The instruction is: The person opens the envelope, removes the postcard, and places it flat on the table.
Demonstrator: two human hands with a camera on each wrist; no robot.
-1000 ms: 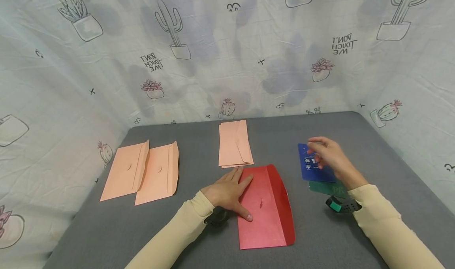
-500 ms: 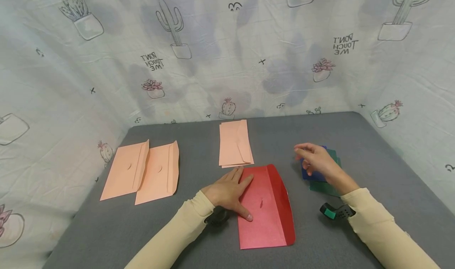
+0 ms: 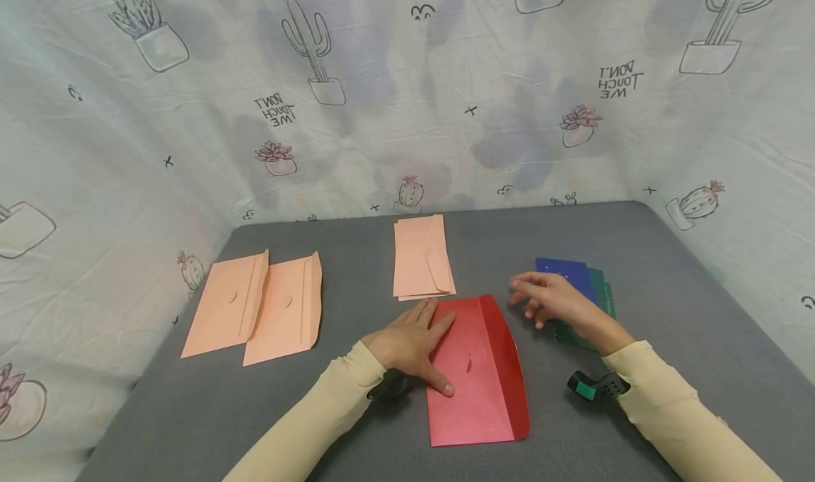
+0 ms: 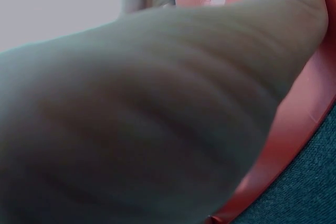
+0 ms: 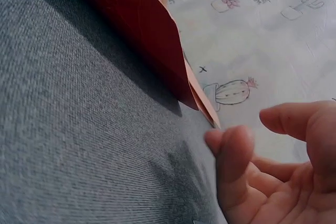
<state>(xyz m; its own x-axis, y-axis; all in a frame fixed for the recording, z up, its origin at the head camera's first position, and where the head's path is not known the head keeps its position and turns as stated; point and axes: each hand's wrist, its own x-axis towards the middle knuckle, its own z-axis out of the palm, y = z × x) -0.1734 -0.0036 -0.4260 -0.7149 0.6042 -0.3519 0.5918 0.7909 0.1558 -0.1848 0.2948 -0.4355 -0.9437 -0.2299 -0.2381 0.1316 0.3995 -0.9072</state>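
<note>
My left hand (image 3: 407, 344) rests with spread fingers on the left side of a red envelope (image 3: 471, 415), whose flap on the right stands unfolded. In the left wrist view that hand (image 4: 147, 114) fills most of the frame, with red paper beneath it. My right hand (image 3: 554, 301) hovers right of the envelope, fingers loosely bent and holding nothing. A blue card (image 3: 567, 271) with small print lies partly hidden behind it, on top of green cards (image 3: 600, 284). The right wrist view shows the thumb and fingers of this hand (image 5: 273, 174) apart, below the raised flap (image 5: 136, 24).
Two peach envelopes (image 3: 283, 316) with raised flaps lie overlapping at the left. A small stack of peach envelopes (image 3: 420, 255) lies at the back middle. The grey table (image 3: 191, 425) is bordered by a cactus-print cloth (image 3: 446, 149).
My right hand has moved left and slightly down, from over the blue card toward the red envelope, uncovering more of the blue and green cards. My left hand has stayed put.
</note>
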